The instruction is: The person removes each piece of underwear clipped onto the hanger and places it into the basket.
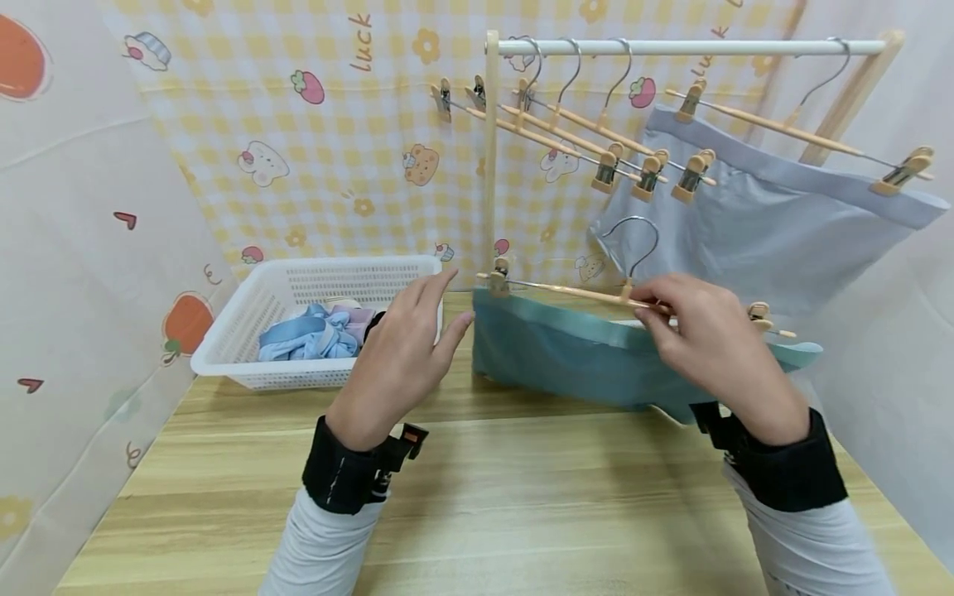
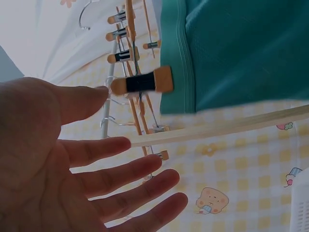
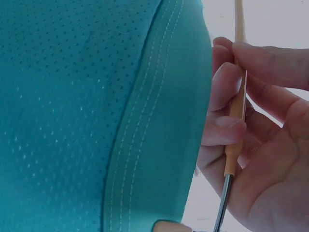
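Observation:
My right hand (image 1: pixel 708 339) grips the bar of a clip hanger (image 1: pixel 574 291) just right of its hook, fingers curled round it in the right wrist view. A teal garment (image 1: pixel 551 348) with a stitched waistband hangs from the hanger's end clips. My left hand (image 1: pixel 402 352) has its fingers extended and holds nothing. It is left of the hanger's left clip (image 1: pixel 499 277); in the left wrist view the thumb overlaps or nears the tip of that clip (image 2: pixel 142 83). The hanger's hook points up, below the rack's rail.
A white rack (image 1: pixel 686 48) carries several bare clip hangers (image 1: pixel 551 132) and one with a grey-blue garment (image 1: pixel 715 207) at the right. At the left stands a white basket (image 1: pixel 224 331) with light-blue clothing (image 1: pixel 305 335) in it. A patterned cloth hangs behind.

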Demonstrator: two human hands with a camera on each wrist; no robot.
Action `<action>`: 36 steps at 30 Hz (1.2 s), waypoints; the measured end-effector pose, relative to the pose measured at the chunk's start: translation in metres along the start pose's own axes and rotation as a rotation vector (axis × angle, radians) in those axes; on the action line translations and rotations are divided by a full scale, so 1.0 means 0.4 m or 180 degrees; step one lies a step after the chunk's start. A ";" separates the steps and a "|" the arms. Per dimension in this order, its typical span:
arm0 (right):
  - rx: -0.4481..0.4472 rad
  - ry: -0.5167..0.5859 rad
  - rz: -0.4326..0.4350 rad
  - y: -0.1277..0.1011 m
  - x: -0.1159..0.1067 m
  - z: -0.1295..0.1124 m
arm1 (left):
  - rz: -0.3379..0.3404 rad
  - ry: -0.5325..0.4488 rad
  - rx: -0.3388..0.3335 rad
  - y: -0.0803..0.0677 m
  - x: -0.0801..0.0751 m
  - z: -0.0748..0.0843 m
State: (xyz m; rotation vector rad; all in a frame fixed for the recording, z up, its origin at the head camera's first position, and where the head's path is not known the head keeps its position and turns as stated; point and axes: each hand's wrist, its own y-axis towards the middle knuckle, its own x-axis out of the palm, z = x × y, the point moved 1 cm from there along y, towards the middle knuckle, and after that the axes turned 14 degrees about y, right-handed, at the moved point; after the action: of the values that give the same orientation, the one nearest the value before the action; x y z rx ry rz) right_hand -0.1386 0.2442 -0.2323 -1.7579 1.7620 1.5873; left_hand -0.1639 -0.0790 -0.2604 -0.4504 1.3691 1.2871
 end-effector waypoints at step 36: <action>-0.0624 0.0827 0.0351 0.039 0.085 -0.045 | 0.0790 -0.1241 0.0484 -0.018 -0.065 -0.040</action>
State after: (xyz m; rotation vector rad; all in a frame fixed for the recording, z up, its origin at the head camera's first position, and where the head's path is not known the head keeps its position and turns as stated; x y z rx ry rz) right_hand -0.1512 0.2059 -0.2424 -2.0734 1.9024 1.6916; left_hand -0.1578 -0.1056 -0.2447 0.0786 1.2017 1.3725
